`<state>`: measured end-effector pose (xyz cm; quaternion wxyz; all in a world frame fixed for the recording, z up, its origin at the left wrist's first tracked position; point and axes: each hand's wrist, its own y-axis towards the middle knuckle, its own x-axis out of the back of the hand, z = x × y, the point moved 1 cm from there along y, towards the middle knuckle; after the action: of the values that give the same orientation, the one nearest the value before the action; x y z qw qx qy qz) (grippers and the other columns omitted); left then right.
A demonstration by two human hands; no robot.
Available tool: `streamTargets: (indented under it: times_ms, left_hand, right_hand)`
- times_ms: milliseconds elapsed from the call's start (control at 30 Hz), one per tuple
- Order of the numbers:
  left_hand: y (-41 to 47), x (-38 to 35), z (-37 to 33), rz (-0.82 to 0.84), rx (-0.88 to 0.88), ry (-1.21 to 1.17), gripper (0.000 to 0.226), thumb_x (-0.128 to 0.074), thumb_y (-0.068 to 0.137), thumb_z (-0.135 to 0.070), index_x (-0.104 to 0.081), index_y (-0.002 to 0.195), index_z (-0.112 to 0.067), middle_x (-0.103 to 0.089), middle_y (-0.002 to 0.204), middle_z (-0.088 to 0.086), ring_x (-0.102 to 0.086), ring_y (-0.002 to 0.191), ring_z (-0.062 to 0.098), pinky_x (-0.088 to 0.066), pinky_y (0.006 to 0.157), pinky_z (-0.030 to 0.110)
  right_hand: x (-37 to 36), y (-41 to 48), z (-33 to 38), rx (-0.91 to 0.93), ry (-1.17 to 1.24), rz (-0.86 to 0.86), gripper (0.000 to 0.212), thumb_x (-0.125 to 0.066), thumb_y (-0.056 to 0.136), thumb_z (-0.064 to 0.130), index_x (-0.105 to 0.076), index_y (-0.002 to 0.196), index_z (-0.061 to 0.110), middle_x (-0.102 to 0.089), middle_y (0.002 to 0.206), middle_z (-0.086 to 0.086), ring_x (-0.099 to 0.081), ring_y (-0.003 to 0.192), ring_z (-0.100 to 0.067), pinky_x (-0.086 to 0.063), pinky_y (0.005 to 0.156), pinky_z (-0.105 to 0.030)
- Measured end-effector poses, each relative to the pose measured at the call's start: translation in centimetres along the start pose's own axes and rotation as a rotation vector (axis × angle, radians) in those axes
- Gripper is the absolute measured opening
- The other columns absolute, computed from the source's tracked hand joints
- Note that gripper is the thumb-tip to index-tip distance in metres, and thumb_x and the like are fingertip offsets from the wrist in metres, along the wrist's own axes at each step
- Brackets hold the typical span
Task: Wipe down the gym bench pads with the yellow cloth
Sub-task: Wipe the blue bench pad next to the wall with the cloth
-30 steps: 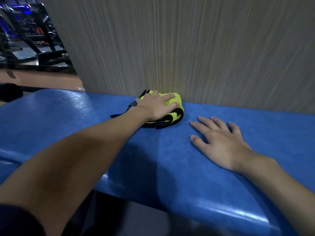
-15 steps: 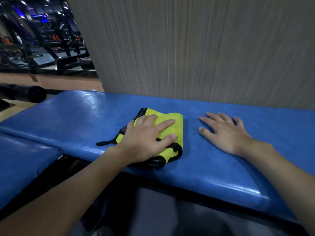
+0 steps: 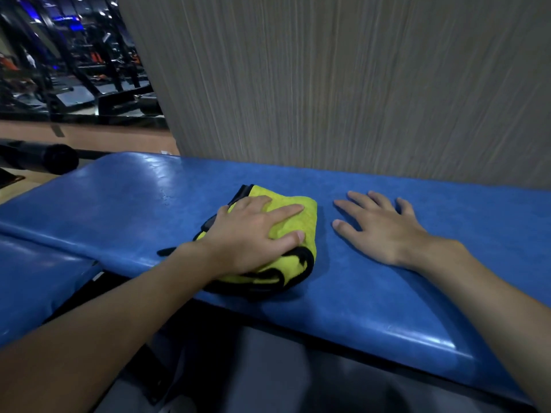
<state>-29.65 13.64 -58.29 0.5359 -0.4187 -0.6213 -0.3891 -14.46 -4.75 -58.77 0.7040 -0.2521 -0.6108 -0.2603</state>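
Yellow cloth [image 3: 293,229] slid nearer across pad [image 3: 387,293] under left hand [image 3: 250,234].

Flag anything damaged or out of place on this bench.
Only minor wear: the blue vinyl bench pad shows small pale specks and creasing near its far left end. The bunched yellow black-edged cloth sits on it under the left hand.

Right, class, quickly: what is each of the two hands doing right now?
Left hand: open, pressing down on the yellow cloth.
Right hand: open, lying flat on the blue bench pad, holding nothing.
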Motion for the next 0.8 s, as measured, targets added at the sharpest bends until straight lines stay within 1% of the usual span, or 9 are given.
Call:
streamTargets:
  times_ms: [167,233,300,333,433,500,600,700,800]
  left_hand:
    - [7.1,0.1,0.1,0.011,0.015,-0.006,0.087,-0.007,0.063,-0.087,-0.018,0.146,-0.063,-0.025,0.162,0.001,-0.018,0.150,0.024,-0.021,0.115,0.060]
    - [10.0,0.1,0.1,-0.002,0.015,-0.001,0.080,-0.012,0.070,-0.086,-0.019,0.147,-0.063,-0.026,0.162,0.002,-0.019,0.149,0.026,-0.021,0.114,0.061]
    - [12.7,0.0,0.2,-0.010,0.018,0.007,0.068,-0.021,0.082,-0.082,-0.022,0.147,-0.061,-0.027,0.161,0.004,-0.021,0.149,0.028,-0.022,0.113,0.063]
    - [13.9,0.1,0.2,-0.013,0.020,0.006,0.065,-0.022,0.084,-0.080,-0.023,0.146,-0.061,-0.029,0.160,0.004,-0.023,0.148,0.030,-0.023,0.112,0.064]
    - [16.2,0.1,0.0,-0.022,0.041,-0.002,0.064,-0.020,0.081,-0.081,-0.026,0.143,-0.063,-0.036,0.152,0.007,-0.031,0.141,0.036,-0.027,0.108,0.064]
    - [16.5,0.0,0.0,-0.024,0.051,-0.013,0.065,-0.019,0.080,-0.081,-0.026,0.142,-0.063,-0.036,0.151,0.007,-0.031,0.139,0.037,-0.026,0.108,0.064]
    - [15.4,-0.4,0.2,-0.046,0.039,0.010,0.062,-0.019,0.087,-0.079,-0.023,0.146,-0.062,-0.034,0.155,0.007,-0.028,0.143,0.034,-0.024,0.110,0.063]
    - [13.7,-0.3,0.2,-0.050,0.014,0.020,0.059,-0.020,0.091,-0.076,-0.022,0.148,-0.060,-0.034,0.155,0.008,-0.026,0.144,0.034,-0.023,0.112,0.063]
    - [11.0,-0.3,0.2,-0.038,-0.018,0.023,0.060,-0.018,0.091,-0.076,-0.020,0.149,-0.060,-0.032,0.156,0.007,-0.025,0.144,0.034,-0.023,0.112,0.064]
  right_hand:
    - [-0.5,0.1,-0.1,0.001,-0.045,-0.001,0.066,-0.010,0.093,0.066,-0.010,0.155,0.043,-0.001,0.166,0.012,0.004,0.152,-0.018,0.002,0.119,-0.056]
    - [-0.6,-0.1,-0.1,0.003,-0.043,0.000,0.067,-0.008,0.092,0.065,-0.007,0.155,0.043,0.002,0.166,0.012,0.007,0.152,-0.018,0.004,0.120,-0.055]
    - [-0.5,-0.2,-0.2,0.005,-0.039,-0.004,0.067,-0.006,0.092,0.065,-0.005,0.155,0.043,0.004,0.166,0.013,0.009,0.152,-0.017,0.005,0.120,-0.054]
    - [-0.5,-0.3,-0.2,0.005,-0.038,-0.004,0.067,-0.006,0.092,0.065,-0.005,0.155,0.042,0.004,0.166,0.013,0.010,0.152,-0.016,0.005,0.120,-0.054]
    - [-0.6,-0.3,-0.2,0.004,-0.015,-0.002,0.066,-0.008,0.093,0.065,-0.006,0.155,0.043,0.004,0.166,0.014,0.011,0.152,-0.015,0.006,0.120,-0.053]
    - [-0.5,-0.3,-0.3,0.003,0.009,-0.007,0.064,-0.011,0.094,0.065,-0.008,0.155,0.045,0.002,0.165,0.015,0.010,0.152,-0.014,0.007,0.120,-0.052]
    - [-0.4,-0.4,-0.4,0.004,0.037,-0.024,0.062,-0.015,0.095,0.066,-0.012,0.154,0.046,-0.001,0.165,0.017,0.008,0.152,-0.012,0.008,0.121,-0.049]
    - [-0.3,-0.5,-0.4,-0.005,0.069,-0.039,0.061,-0.019,0.095,0.066,-0.018,0.153,0.047,-0.006,0.164,0.019,0.004,0.151,-0.009,0.007,0.122,-0.046]
    - [-0.1,-0.4,-0.3,-0.020,0.094,-0.049,0.060,-0.022,0.095,0.066,-0.021,0.152,0.048,-0.009,0.164,0.020,0.001,0.151,-0.007,0.005,0.122,-0.044]
